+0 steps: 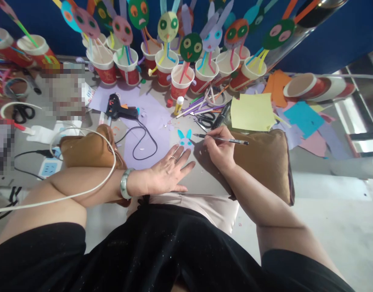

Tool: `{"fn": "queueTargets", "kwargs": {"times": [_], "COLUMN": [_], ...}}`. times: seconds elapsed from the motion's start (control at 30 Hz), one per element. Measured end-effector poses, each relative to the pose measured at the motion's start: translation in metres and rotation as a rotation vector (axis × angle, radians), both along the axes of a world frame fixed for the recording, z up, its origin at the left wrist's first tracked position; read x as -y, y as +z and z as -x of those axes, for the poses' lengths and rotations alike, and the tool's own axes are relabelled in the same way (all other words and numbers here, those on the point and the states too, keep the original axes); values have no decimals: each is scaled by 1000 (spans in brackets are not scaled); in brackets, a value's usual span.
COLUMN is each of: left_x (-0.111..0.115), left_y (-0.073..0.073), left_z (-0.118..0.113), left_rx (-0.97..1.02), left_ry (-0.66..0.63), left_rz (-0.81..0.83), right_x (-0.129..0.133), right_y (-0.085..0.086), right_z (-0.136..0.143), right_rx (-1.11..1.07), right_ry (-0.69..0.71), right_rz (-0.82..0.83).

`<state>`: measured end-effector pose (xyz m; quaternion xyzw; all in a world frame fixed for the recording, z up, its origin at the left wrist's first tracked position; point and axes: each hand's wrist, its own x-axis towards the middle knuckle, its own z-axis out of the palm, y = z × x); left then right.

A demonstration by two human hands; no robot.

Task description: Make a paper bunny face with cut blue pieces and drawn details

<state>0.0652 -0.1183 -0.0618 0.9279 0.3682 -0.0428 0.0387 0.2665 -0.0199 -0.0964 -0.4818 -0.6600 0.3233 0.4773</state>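
Bench (201, 178) is the biggest thing we've got here, a greyish top crowded with craft bits. Next down we'd put the purple sheet (156, 105) left of centre, then two brown cushions (265, 162) on our side, one by each forearm. Along the far side we've got a bunch of red-and-white paper cups (183, 83), with paper animal faces (167, 26) sticking up on bent coloured stems. Our left hand (166, 172) is palm-down, fingers spread, so that grip isn't wrapped round anything, while our right hand (221, 150) is pinched in a writing grip. Smaller stuff: some yellow paper (252, 111) off to the right, and a black glue gun (122, 111) lying over the purple sheet. Then the slim pen (235, 141), held in that right grip, tip pointing left. After that, a glue stick (178, 106) near the front cup, and lastly our little rabbit face (185, 145) with blue ears, our left fingertips at its lower edge, the pen tip just beside its right-side ear; touching or not, we can't tell.
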Motion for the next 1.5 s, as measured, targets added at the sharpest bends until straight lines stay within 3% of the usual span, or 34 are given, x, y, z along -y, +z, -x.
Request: {"fn": "queueTargets", "kwargs": {"times": [0.53, 0.7, 0.93, 1.07, 1.2, 1.5], "left_x": [-2, -5, -6, -3, -3, -1], "left_y": [-6, 0, 3, 1, 1, 5], "left_z": [3, 3, 5, 5, 4, 2], "left_rx": [50, 69, 282, 307, 263, 134], "left_ry": [-21, -57, -417, -496, -431, -108], "left_rz": [-41, -105, -75, -75, -131, -221], "right_x": [-6, -10, -12, -13, -12, -6], "right_y": [-7, -11, -11, -12, -12, -8], "right_z": [1, 1, 1, 1, 1, 0], "right_rx": [-4, 2, -9, -15, -18, 4], "right_ry": [-7, -11, -21, -30, -25, -28], "right_rz": [-33, -55, -64, -73, -75, -75]}}
